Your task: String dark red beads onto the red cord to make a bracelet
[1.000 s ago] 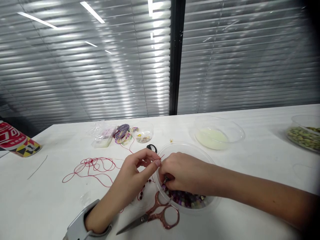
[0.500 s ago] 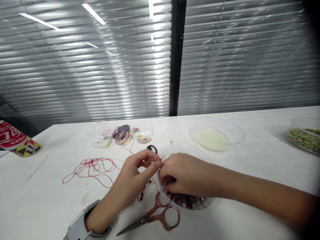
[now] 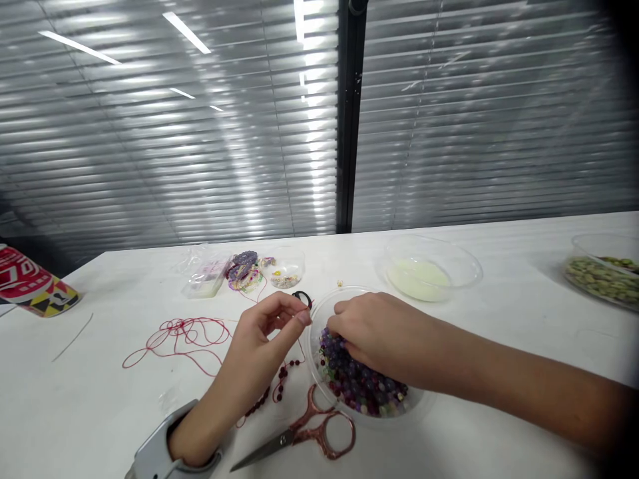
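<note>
Big stuff first: grey slatted blinds (image 3: 200, 133) behind a long white table (image 3: 74, 392), with a red and yellow printed packet (image 3: 30, 279) at the far left edge. On the table there's a wide clear plastic bowl (image 3: 319, 319) full of purple, green and dark mixed beads (image 3: 357, 379), another clear bowl with something pale in the bottom (image 3: 417, 279), and a tub of green beads (image 3: 602, 279) off to the right.

My right hand (image 3: 374, 336) sits over the wide bowl, fingers (image 3: 340, 307) curled down with the tips in among the beads (can't tell if they've got hold of one). My left hand (image 3: 264, 326), with a grey band (image 3: 160, 439) on the wrist, is just beside the bowl, thumb and forefinger (image 3: 303, 318) pinched shut, though whatever's between them is too thin to make out.

Rose-gold scissors (image 3: 319, 426) lie right below the bowl. A tangle of red cord (image 3: 174, 339) sits left of my hand, and 1 short strand of dark red beads (image 3: 282, 382) lies under my left fingers. A small black ring (image 3: 302, 299) sits just past my fingertips.
</note>
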The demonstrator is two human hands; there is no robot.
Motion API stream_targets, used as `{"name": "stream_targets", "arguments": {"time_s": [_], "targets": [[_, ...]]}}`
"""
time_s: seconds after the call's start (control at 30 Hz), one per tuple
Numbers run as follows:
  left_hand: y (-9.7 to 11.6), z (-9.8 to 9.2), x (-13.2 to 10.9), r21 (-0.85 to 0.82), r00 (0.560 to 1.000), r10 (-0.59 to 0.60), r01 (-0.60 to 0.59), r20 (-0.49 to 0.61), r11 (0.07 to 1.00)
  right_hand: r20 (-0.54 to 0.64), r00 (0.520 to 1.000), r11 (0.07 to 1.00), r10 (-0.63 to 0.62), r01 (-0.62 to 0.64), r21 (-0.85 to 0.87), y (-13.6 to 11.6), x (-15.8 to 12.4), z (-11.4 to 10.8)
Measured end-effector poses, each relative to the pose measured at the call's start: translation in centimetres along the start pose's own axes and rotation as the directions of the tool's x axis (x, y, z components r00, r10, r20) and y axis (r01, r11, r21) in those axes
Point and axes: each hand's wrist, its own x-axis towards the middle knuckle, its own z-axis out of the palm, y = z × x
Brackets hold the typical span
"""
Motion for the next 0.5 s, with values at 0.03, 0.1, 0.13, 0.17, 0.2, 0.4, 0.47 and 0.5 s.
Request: {"name": "stream_targets", "arguments": {"time_s": [0.03, 0.1, 0.13, 0.17, 0.2, 0.4, 0.47, 0.5], "targets": [[0.0, 0.0, 0.0, 0.0, 1.0, 0.0, 0.0, 0.003, 1.0, -0.013, 1.0, 1.0, -0.018, 0.018, 0.002, -0.2, 0.0, 0.2], [0.1, 0.0, -0.1, 0.009, 1.0, -0.001, 0.001, 0.015, 1.0, -0.024, 0.997, 0.996, -0.077, 0.078, 0.039, -0.7, 0.3, 0.7], [0.1, 0.1, -0.1, 0.014, 1.0, -0.004, 0.004, 0.028, 1.0, -0.014, 0.995, 0.994, -0.099, 0.1, 0.053, -0.9, 0.4, 1.0], [0.0, 0.1, -0.1, 0.016, 0.999, -0.009, 0.008, 0.043, 1.0, 0.008, 0.995, 0.993, -0.104, 0.104, 0.053, -1.1, 0.6, 1.3], [0.0, 0.2, -0.1, 0.017, 0.998, -0.015, 0.014, 0.065, 1.0, 0.032, 0.994, 0.994, -0.103, 0.101, 0.048, -1.2, 0.8, 1.5], [-0.1, 0.5, 0.0, 0.015, 0.995, -0.005, 0.003, 0.098, 1.0, 0.056, 0.995, 0.996, -0.085, 0.082, 0.047, -1.1, 1.2, 2.2], [-0.1, 0.5, 0.0, 0.014, 0.995, -0.007, 0.006, 0.095, 1.0, 0.008, 0.994, 0.993, -0.109, 0.109, 0.05, -1.0, 1.2, 2.4], [0.0, 0.5, 0.0, 0.012, 0.996, -0.008, 0.007, 0.093, 1.0, -0.01, 0.993, 0.992, -0.12, 0.121, 0.045, -1.0, 1.2, 2.4]]}}
